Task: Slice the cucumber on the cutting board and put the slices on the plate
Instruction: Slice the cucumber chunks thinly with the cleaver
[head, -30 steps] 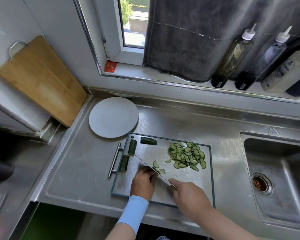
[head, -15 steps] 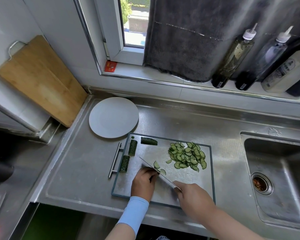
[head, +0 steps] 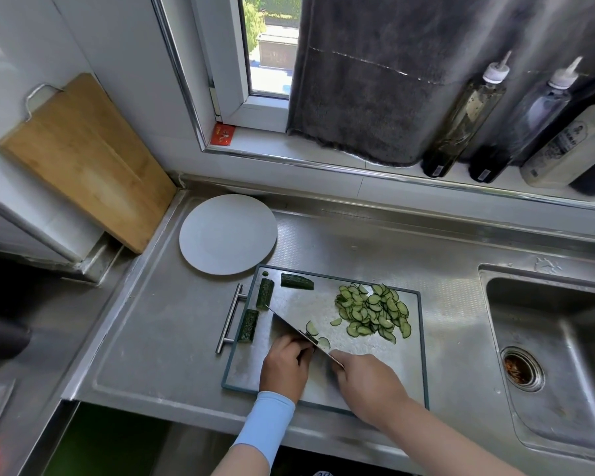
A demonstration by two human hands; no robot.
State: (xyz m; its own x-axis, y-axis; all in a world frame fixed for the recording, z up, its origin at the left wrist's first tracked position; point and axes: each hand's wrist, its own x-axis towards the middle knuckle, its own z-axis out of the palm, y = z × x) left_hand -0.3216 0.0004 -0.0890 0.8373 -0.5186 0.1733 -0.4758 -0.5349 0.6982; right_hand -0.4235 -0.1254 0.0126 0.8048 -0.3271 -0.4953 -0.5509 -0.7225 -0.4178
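Midway. Slice pile (head: 371, 312) on cutting board (head: 409, 365); three cucumber chunks (head: 265, 293) uncut; plate (head: 227, 234) holds none. Right hand (head: 368, 383) grip clasps knife (head: 298, 328); left hand (head: 284, 364) grip curls over cucumber stub (head: 311, 337).

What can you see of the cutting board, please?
The cutting board is a rectangular, steel-looking sheet in a dark frame, with a bar handle at its left end. It lies flat on the steel counter, between plate and sink. Three cucumber chunks sit near its far-left corner, a heap of slices to the right. The left hand grips a cucumber piece on its near part, the right hand holds the knife there.
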